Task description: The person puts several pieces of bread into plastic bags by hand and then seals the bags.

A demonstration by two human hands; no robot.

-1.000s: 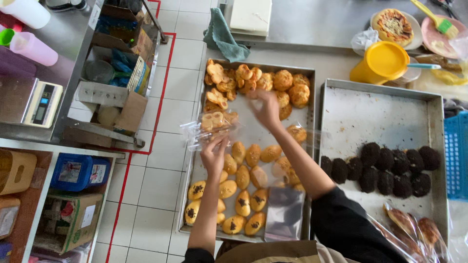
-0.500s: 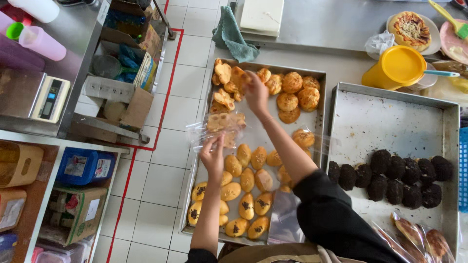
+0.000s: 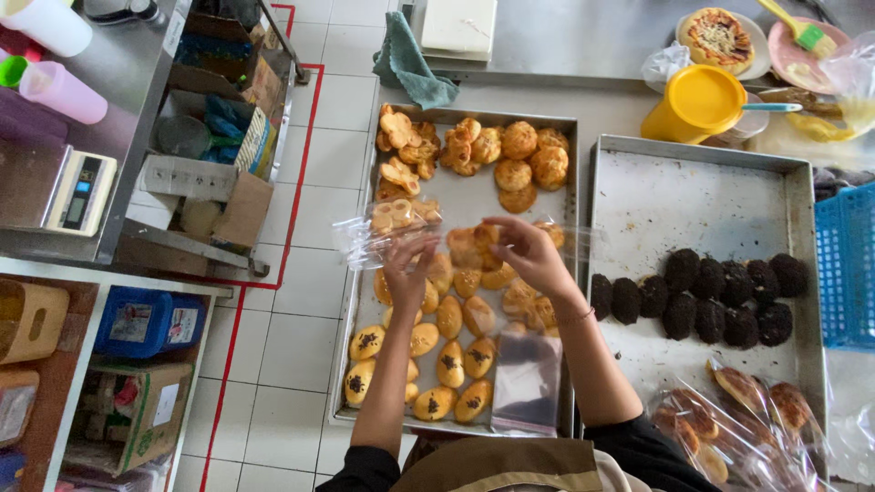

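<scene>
1. A person leans over a steel counter, both bare forearms stretched out above a metal baking tray [image 3: 570, 273] full of golden pastries.
2. The left hand [image 3: 407, 266] grasps a clear plastic bag [image 3: 387, 228] at its lower edge. The bag is held above the left side of the tray and already holds a few pale golden pastries.
3. The right hand [image 3: 527, 253] has its fingers closed on a golden pastry [image 3: 472, 239], held just beside the bag's open side, between the two hands.
4. Below the hands, oval buns [image 3: 448, 364] with dark centres fill the near part of the tray. Round and twisted pastries [image 3: 510, 155] sit at its far end.
5. A stack of empty clear bags [image 3: 527, 383] lies on the tray's near right corner.
6. To the right stands a second tray [image 3: 693, 200], mostly bare, with dark round pastries [image 3: 720, 292] in a cluster along its middle.
7. Bagged pastries [image 3: 756, 428] lie at the near right corner of that second tray.
8. Beyond the trays sit a yellow jug [image 3: 697, 102], a green cloth [image 3: 410, 68], and a plate with a small round pie [image 3: 717, 36].
9. On the left, well apart from the hands, a kitchen scale [image 3: 80, 191] rests on a steel shelf, beside a white tiled floor.
</scene>
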